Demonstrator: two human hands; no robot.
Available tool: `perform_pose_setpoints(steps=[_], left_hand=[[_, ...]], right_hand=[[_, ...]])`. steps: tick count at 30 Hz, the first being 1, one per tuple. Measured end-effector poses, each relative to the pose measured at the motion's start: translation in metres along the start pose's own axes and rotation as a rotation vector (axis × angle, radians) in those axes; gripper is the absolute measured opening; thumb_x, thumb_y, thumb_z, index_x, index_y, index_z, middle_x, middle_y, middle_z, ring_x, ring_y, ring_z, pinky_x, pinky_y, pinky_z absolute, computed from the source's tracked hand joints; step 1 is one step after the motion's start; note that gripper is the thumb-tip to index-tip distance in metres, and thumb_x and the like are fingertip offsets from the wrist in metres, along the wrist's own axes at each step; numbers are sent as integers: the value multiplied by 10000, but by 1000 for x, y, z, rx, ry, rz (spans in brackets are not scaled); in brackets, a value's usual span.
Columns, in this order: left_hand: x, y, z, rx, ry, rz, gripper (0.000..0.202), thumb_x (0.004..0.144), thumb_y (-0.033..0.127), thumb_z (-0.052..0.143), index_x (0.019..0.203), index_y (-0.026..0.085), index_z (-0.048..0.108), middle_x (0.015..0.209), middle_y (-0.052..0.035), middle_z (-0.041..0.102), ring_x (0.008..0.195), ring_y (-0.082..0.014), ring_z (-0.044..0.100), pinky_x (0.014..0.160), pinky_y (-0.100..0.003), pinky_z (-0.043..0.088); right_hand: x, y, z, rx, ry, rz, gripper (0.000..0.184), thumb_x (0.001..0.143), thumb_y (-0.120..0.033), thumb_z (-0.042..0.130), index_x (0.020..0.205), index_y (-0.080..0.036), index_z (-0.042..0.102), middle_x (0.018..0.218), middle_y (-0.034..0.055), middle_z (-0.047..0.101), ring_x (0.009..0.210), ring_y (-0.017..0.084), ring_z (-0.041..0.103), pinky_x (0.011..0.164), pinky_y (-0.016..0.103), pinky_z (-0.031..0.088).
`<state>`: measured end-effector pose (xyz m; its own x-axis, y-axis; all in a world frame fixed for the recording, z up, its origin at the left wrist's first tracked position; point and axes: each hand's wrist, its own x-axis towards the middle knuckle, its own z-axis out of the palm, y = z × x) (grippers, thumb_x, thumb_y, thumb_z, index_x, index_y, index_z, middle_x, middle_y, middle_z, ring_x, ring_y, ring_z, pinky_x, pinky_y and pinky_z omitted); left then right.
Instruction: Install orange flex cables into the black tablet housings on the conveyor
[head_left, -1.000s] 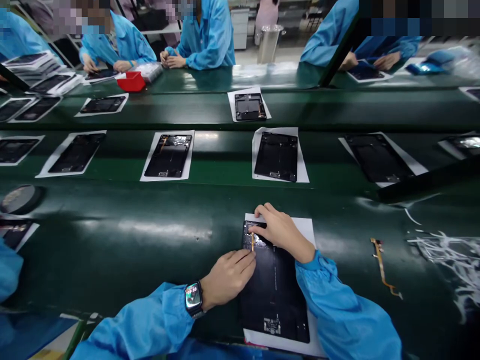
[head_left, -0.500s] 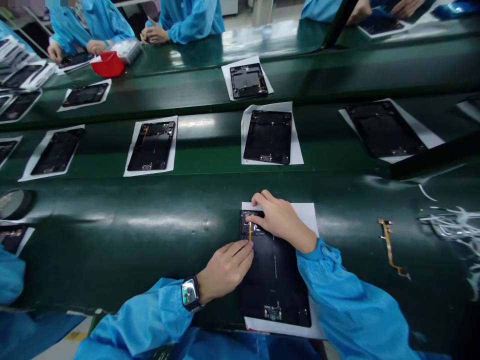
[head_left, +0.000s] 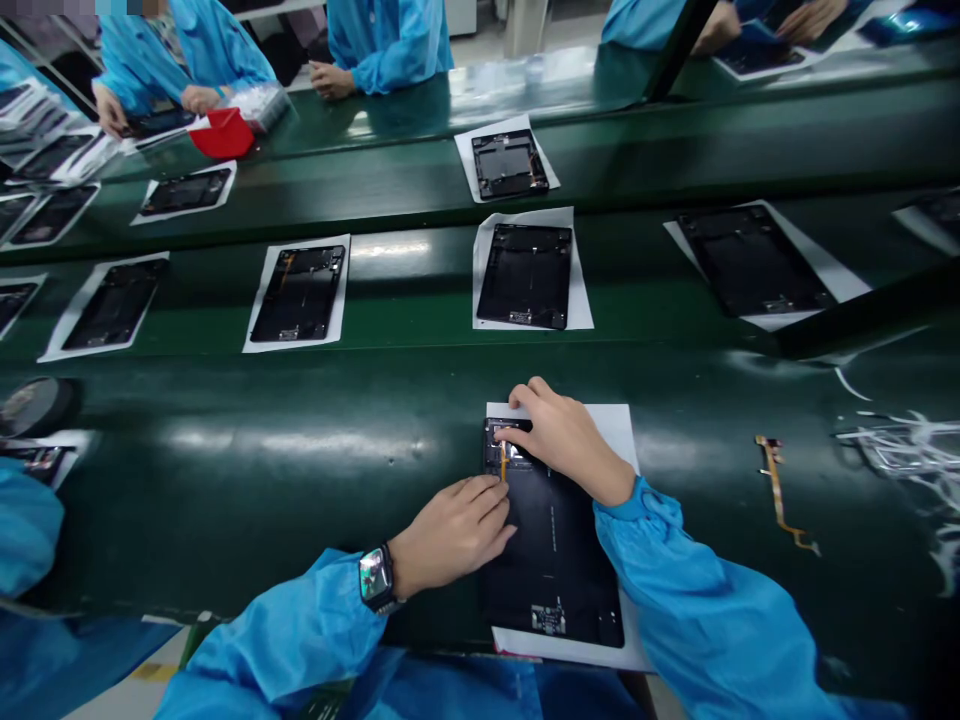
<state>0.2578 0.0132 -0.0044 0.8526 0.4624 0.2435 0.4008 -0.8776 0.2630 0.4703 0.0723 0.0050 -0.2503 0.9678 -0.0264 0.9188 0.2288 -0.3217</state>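
Orange flex ribbon (head_left: 502, 462) lay across the top end of your black tablet back panel (head_left: 551, 560), which sat on a white sheet (head_left: 619, 432) on the green belt (head_left: 262, 480) directly in front of you. Your right hand (head_left: 562, 445) rested over that end of the panel, its fingers (head_left: 517, 425) reaching across the metal parts there. Your left hand (head_left: 450, 535), with a wristwatch (head_left: 375, 578) on its wrist, came in from below, its fingertips (head_left: 510, 530) just beside the ribbon. Your hands stayed apart, close on either side of the ribbon, and you could not tell whether either one pinched it.

Compared with the earlier frame, your panel had hardly shifted. The middle row of panels (head_left: 523, 277) sat a little farther left, and the far row (head_left: 510, 165) a little farther right. Across the line, a co-worker's hand (head_left: 330, 82) showed alone where two had lain together.

To your left, the belt ran on to a round dark disc (head_left: 36, 407). To your right lay a loose flex strip (head_left: 776, 490), with white shreds (head_left: 900, 450) beyond it. Farther off, a red bin (head_left: 223, 135) stood beside a clear plastic bag (head_left: 259, 105), and whatever the bin held was hidden.
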Motion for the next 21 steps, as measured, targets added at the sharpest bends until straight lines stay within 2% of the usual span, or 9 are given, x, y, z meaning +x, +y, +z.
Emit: perform_pose_setpoints(steps=[3,5,7,9,12,14,17,19,21], left_hand=[[2,-9,-5,-81,3,-38,233,966,240,507,1111,104,629,1233,-113,628,1198,-240,550,995,-361,514],[4,-14,-8,-81,-33,-38,245,969,234,493,1143,112,616,1322,-121,573,1247,-253,510,1038,-397,484],[6,-17,-10,-69,-84,-26,268,969,233,488,1182,111,596,1357,-132,543,1275,-263,483,1059,-422,463],[6,-17,-13,-55,-128,-13,289,954,217,498,1205,100,583,1371,-148,525,1295,-276,461,1070,-431,449],[5,-14,-17,-53,-154,16,287,921,201,520,1172,86,599,1443,-177,444,1334,-302,417,1102,-446,414],[3,-12,-19,-58,-154,40,288,915,206,522,1162,83,606,1471,-182,410,1373,-317,371,1127,-458,385],[1,-10,-20,-58,-154,51,310,907,194,525,1187,80,594,1447,-175,446,1408,-326,322,1138,-462,377],[-1,-11,-19,-76,-151,47,295,899,191,531,1164,86,605,1452,-174,441,1411,-326,322,1136,-454,384],[-2,-13,-17,-133,-130,38,247,906,222,531,1100,106,631,1479,-165,410,1410,-321,328,1137,-443,386]], right_hand=[[-8,-1,-12,115,46,-21,156,971,-293,489,1041,-180,571,1010,83,533,863,224,585,728,337,452],[-16,-1,-23,246,11,-56,244,983,-191,366,1098,-174,580,1022,93,545,894,215,588,804,344,470],[-28,-1,-33,334,-64,-73,331,965,-141,312,1147,-180,585,1029,97,576,901,216,601,817,352,482],[-43,-1,-41,384,-129,-58,347,962,-156,317,1149,-198,607,1046,97,620,938,233,620,827,365,491],[-68,-1,-47,440,-155,30,283,970,-256,402,1112,-238,646,1092,78,680,994,259,642,855,378,495],[-85,-2,-46,462,-173,113,240,967,-344,464,1090,-261,652,1032,59,711,907,255,669,786,364,512],[-108,-8,-39,502,-203,189,223,972,-430,482,1023,-268,627,845,31,705,718,219,663,621,320,498],[-118,-16,-32,516,-166,184,208,986,-418,468,991,-257,601,825,23,680,692,199,647,605,302,487],[-123,-27,-25,504,-96,149,171,1001,-361,455,1023,-249,581,905,31,669,748,190,647,651,292,495]])
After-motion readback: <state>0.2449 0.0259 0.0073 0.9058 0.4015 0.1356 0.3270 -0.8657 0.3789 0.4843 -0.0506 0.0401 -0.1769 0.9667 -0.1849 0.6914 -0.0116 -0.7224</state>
